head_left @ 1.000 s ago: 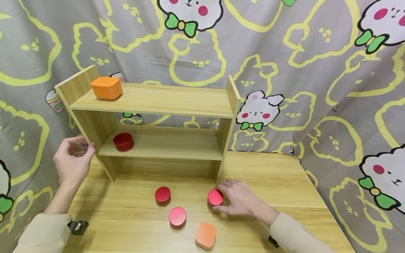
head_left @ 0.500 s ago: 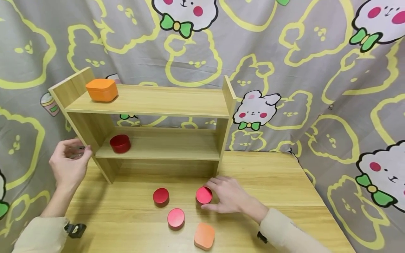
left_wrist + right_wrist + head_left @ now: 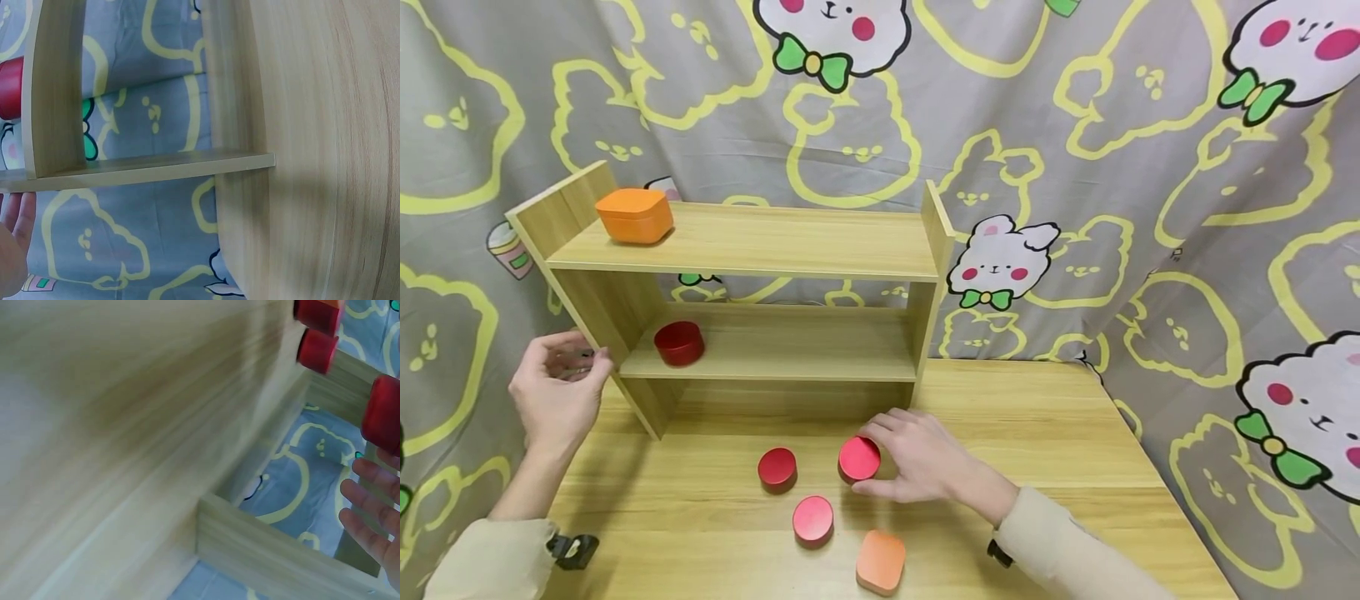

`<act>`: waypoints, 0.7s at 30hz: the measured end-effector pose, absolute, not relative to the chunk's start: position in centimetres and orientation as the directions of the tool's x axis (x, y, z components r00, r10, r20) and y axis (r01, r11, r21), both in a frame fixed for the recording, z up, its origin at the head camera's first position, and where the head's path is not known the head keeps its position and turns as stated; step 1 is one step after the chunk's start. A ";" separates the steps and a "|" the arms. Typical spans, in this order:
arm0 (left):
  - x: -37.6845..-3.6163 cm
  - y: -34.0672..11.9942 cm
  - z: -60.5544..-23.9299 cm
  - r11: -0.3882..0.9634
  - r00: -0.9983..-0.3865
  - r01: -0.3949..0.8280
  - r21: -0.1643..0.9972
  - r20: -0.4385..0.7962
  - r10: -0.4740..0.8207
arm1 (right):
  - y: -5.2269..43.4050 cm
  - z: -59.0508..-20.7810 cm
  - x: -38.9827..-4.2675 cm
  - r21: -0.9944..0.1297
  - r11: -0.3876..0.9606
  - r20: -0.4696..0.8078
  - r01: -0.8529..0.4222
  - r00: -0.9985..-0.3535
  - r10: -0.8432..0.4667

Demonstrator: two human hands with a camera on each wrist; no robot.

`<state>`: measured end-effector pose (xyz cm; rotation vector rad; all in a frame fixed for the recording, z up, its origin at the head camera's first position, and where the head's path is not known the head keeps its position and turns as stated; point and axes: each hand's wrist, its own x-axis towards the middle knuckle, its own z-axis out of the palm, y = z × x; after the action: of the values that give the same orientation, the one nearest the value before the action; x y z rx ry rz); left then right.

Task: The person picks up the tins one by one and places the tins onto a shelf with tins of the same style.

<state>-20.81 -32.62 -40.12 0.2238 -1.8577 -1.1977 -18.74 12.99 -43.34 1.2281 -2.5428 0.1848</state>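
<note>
My right hand (image 3: 917, 458) pinches a red round tin (image 3: 859, 459) between thumb and fingers, over the table in front of the shelf unit's right end. The same red tin (image 3: 382, 415) shows above the fingers in the right wrist view. Two other red round tins stand to its left: a dark red tin (image 3: 777, 470) and a brighter tin (image 3: 813, 522). My left hand (image 3: 557, 392) is at the outer face of the wooden shelf unit (image 3: 737, 368), fingertips against its left side panel. In the left wrist view its fingers (image 3: 25, 219) meet that panel from outside.
An orange rounded box (image 3: 636, 217) sits at the left of the top shelf. Below it, a dark red tin (image 3: 679, 343) stands on the middle shelf. Another orange rounded box (image 3: 881, 562) lies near the front of the table (image 3: 1060, 533). A patterned curtain (image 3: 850, 125) hangs behind.
My right hand has moved left with the red tin, toward the dark red tin. The left hand stays at the side panel. The whole head view has shifted slightly.
</note>
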 end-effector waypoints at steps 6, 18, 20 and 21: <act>-20.6 -32.5 -40.0 0.507 -0.594 0.299 0.809 0.573 -0.565 | 11.8 -42.1 -18.8 0.039 0.607 0.357 -0.793 -0.557 -0.750; -20.2 -32.0 -39.3 0.518 -0.591 0.308 0.798 0.587 -0.553 | 9.4 -40.0 -18.9 0.099 0.549 0.421 -0.830 -0.465 -0.779; -20.3 -32.0 -39.4 0.518 -0.591 0.308 0.798 0.588 -0.553 | 9.1 -39.7 -19.0 0.105 0.541 0.441 -0.835 -0.449 -0.777; -20.3 -32.0 -39.4 0.520 -0.590 0.309 0.796 0.589 -0.552 | 9.0 -39.6 -19.0 0.109 0.537 0.450 -0.836 -0.440 -0.777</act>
<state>-20.31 -31.96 -39.37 0.2015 -1.8565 -1.1969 -19.02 8.97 -39.57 1.3118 -2.3284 0.1778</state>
